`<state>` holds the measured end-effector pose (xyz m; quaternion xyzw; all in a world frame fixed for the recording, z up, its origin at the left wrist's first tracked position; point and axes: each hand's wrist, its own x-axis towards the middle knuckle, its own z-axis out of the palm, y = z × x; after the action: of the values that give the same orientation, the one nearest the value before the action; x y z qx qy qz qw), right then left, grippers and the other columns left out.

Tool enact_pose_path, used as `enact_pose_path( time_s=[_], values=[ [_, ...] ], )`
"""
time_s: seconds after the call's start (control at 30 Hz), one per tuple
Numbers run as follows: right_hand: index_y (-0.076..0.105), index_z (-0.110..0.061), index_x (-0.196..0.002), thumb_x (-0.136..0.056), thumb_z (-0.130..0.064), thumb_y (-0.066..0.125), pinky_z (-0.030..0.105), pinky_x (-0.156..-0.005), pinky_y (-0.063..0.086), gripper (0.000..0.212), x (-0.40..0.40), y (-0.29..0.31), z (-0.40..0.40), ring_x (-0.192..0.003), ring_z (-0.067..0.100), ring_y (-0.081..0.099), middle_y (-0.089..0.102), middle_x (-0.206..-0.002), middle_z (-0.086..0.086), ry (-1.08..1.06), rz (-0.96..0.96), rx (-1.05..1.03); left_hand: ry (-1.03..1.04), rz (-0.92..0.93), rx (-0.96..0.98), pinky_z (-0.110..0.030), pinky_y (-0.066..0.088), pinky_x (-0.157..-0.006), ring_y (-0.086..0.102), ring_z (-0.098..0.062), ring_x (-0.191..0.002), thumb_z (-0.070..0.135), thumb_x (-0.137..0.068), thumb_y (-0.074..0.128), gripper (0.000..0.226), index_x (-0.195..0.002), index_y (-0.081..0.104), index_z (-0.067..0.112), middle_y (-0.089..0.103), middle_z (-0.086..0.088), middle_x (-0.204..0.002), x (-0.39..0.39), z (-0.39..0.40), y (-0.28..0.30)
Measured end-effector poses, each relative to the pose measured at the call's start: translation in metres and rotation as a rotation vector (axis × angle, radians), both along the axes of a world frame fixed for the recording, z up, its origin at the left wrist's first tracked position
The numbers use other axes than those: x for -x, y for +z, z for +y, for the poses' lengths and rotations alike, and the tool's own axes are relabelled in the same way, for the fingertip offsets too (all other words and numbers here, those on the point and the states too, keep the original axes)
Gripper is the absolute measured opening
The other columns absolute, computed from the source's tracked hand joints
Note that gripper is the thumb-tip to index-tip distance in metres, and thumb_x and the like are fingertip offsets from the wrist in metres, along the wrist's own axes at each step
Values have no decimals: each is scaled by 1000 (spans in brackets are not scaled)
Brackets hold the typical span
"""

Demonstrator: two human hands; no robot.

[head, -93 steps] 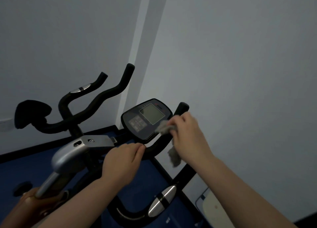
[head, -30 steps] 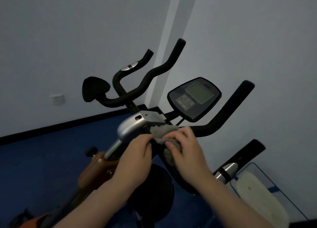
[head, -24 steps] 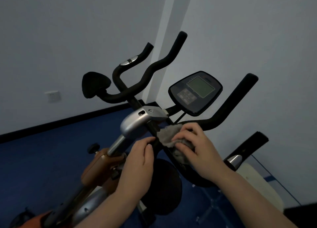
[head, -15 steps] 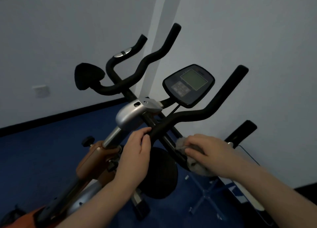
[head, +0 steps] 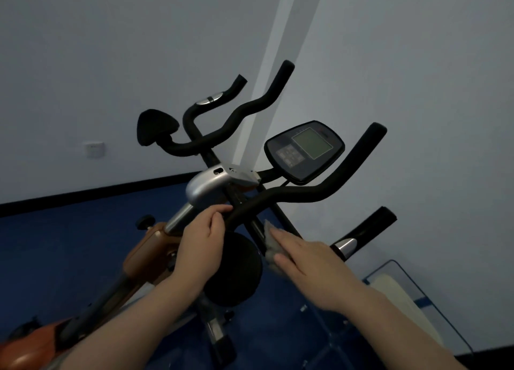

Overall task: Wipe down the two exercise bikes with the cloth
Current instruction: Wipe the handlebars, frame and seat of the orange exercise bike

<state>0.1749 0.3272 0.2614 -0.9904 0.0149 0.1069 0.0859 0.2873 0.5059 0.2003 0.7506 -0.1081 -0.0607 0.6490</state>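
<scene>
Flat right hand [head: 308,261] presses grey cloth [head: 271,243] on the bike's slanting black post [head: 281,216]; left hand [head: 204,247] grips the black foam handlebar [head: 294,194]

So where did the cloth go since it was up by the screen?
The right hand took the cloth from the bar end beside the screen, down to the middle of the handlebar, then lower onto the black post below it. The left hand stayed gripping the handlebar's near end.
</scene>
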Motion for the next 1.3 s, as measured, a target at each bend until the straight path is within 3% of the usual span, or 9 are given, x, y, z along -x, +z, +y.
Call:
enact_pose_path(
  time_s=[0.1,0.17,0.3,0.6,0.73,0.87,1.0,1.17,1.3],
  values=[
    [32,-20,-140,-104,-49,23,40,-84,48,48,-29,-2,11,-98,25,60,60,-122,3,-34,54,105,32,-27,-21,-25,49,-66,61,-1,-79,24,-101,38,32,-104,66,38,68,9,-85,1,0,-2],
    [40,-14,-125,-104,-47,23,39,-73,46,42,-50,-3,20,-87,28,59,63,-105,9,-34,38,185,39,-50,-53,-31,51,-70,61,-2,-80,24,-100,37,32,-104,66,38,68,8,-85,1,0,-1],
    [40,-17,-121,-104,-48,25,38,-70,44,38,-39,-8,15,-84,25,57,59,-106,5,11,17,171,69,-70,-86,-41,54,-68,61,-3,-75,29,-97,35,32,-101,65,39,68,7,-81,5,1,-1],
    [46,-15,-114,-104,-45,25,36,-69,38,37,-67,-19,28,-86,25,56,62,-105,8,-205,-116,-94,103,-110,-107,-38,55,-65,60,-1,-74,33,-92,32,33,-95,64,39,67,10,-80,6,2,-1],
    [43,-18,-110,-102,-50,26,35,-62,33,37,-41,-22,14,-73,19,47,60,-103,6,-112,-59,70,87,-110,-114,-34,53,-64,59,1,-76,37,-90,29,33,-92,60,44,65,11,-79,9,2,1],
    [47,-13,-119,-104,-45,25,38,-72,43,42,-60,-16,14,-93,30,58,60,-111,11,-73,-17,140,98,-117,-120,-23,45,-58,58,5,-77,38,-87,28,32,-86,58,48,64,13,-77,7,2,0],
    [47,-16,-126,-104,-45,26,37,-75,43,43,-65,-22,29,-99,27,58,59,-115,9,-162,-170,-58,68,-131,-139,-21,41,-54,59,0,-71,31,-92,31,31,-89,58,48,64,10,-77,6,4,-2],
    [38,-17,-134,-103,-45,30,34,-70,33,42,-11,-24,18,-98,23,55,51,-119,4,10,-249,274,65,-157,-165,-29,44,-50,57,-1,-72,27,-92,31,33,-91,58,46,62,8,-75,5,5,-2],
    [52,-29,-128,-95,-53,37,32,-104,27,43,20,14,-33,-115,14,49,54,-124,-10,248,-185,356,47,-153,-173,-34,46,-55,56,-4,-76,26,-93,30,34,-92,57,48,62,6,-77,6,6,-1]
  ],
)
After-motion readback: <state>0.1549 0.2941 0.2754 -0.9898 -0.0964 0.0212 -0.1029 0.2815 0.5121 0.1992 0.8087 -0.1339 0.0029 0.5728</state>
